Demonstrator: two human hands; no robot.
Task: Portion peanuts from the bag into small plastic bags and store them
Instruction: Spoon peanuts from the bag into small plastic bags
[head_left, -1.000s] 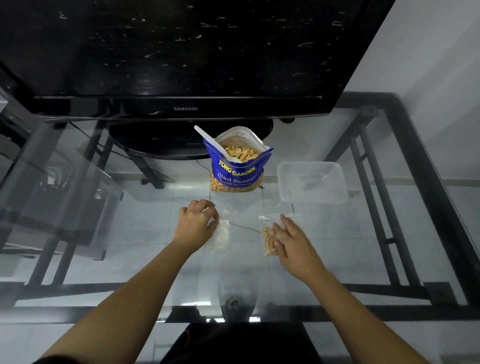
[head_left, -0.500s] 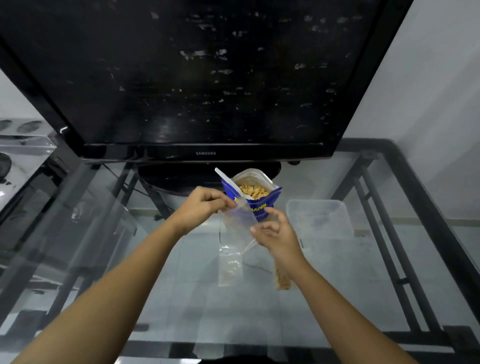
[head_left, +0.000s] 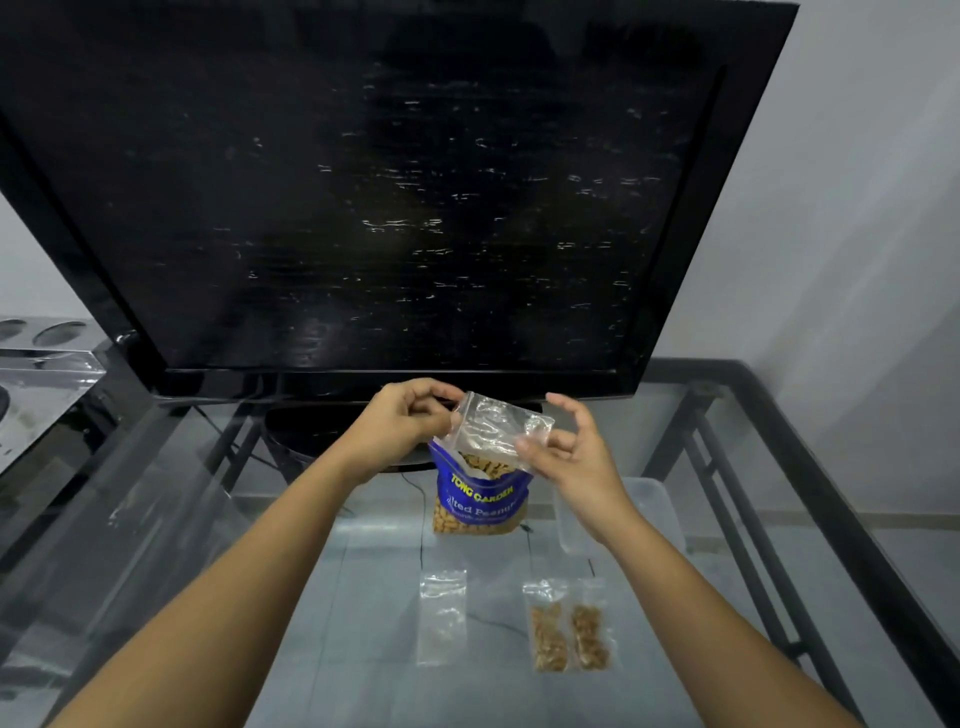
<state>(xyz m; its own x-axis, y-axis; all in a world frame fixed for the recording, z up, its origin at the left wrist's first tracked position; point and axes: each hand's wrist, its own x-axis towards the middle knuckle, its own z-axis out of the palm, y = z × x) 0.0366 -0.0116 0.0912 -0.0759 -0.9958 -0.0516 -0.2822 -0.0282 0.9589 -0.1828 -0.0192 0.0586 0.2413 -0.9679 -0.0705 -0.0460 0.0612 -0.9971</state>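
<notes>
Change vs. 1 s ago: both hands were down on the table, the left by the empty bags, the right on a filled bag. Now both are raised, w/ one empty small bag (head_left: 501, 432) lifted between them, held above and in front of the peanut bag (head_left: 478, 501). Meaning, as I judge it: a new portion cycle is starting; the next step is to open this bag's mouth, then fill from the peanut bag.

Status on table (head_left: 363, 597): two filled bags (head_left: 569, 631) lie side by side at front right, touching or nearly so. Spare empty bag (head_left: 442, 618) lies flat to their left, apart. Clear container (head_left: 660, 512) sits right of the peanut bag, partly behind my right wrist; nothing stored in it that I can see.

Hand pose:
- Left hand (head_left: 402, 423): fingers pinched shut on the small bag's upper left edge, knuckles up.
- Right hand (head_left: 569, 447): thumb and forefinger closed on the bag's lower right corner; other fingers spread and curled, clear of the plastic.
- Both forearms reach fwd, converging on the bag.

The peanut bag stands upright and open, below the TV (head_left: 389, 197).
</notes>
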